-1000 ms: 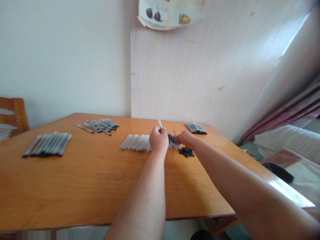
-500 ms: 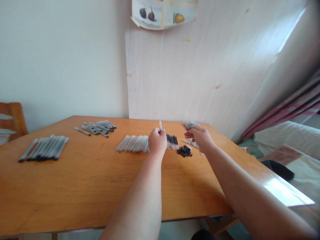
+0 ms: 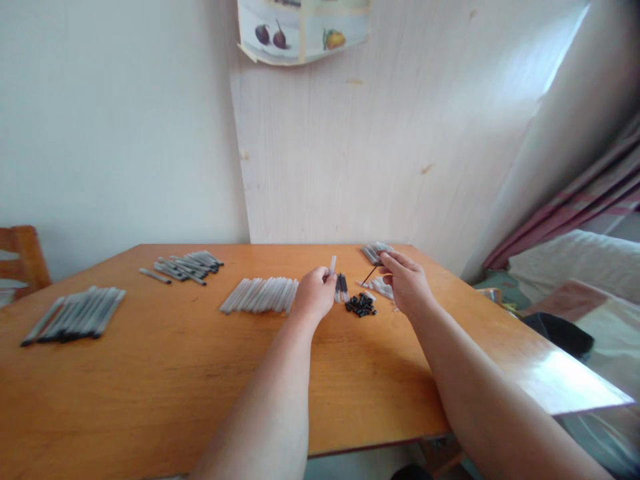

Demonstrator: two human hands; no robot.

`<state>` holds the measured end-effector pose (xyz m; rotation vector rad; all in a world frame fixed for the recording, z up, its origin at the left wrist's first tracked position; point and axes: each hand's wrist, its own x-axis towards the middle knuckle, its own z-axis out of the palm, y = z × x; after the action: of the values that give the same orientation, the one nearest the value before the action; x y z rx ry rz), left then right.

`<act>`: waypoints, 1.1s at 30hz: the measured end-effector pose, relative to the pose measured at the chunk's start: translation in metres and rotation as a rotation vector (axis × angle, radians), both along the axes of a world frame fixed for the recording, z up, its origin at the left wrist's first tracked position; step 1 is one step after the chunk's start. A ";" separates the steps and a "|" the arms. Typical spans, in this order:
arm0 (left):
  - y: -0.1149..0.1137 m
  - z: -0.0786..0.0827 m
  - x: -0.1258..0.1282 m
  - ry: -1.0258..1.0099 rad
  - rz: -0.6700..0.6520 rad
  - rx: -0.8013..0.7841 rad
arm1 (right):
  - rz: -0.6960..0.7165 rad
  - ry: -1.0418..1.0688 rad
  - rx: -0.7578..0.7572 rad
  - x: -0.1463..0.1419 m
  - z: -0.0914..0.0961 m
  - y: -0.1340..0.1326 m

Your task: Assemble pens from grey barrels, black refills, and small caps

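Wooden table (image 3: 150, 373); left hand (image 3: 313, 297) grip clenched on clear tube (image 3: 333, 264), right hand (image 3: 407, 283) pinching thin dark refill (image 3: 370, 274).

No readable text anywhere, not even on the fruit poster (image 3: 303, 30).

The top edge cuts the wall picture (image 3: 303, 30), the left edge the wooden chair (image 3: 20, 257), the left hand (image 3: 314, 297) hides most of its clear tube (image 3: 333, 265), and the thin dark stick (image 3: 370, 274) in the fingers (image 3: 391, 261) of the right hand (image 3: 407, 285) is too small to name, perhaps a refill.
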<state>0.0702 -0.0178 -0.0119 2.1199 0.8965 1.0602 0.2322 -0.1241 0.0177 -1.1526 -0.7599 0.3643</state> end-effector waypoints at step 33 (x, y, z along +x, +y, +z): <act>-0.027 0.011 -0.004 0.208 -0.201 -0.074 | -0.081 -0.040 0.087 0.007 -0.001 0.002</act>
<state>0.0659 -0.0452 -0.0008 2.2325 0.7840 0.7051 0.2388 -0.1222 0.0163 -1.1082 -0.7540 0.2392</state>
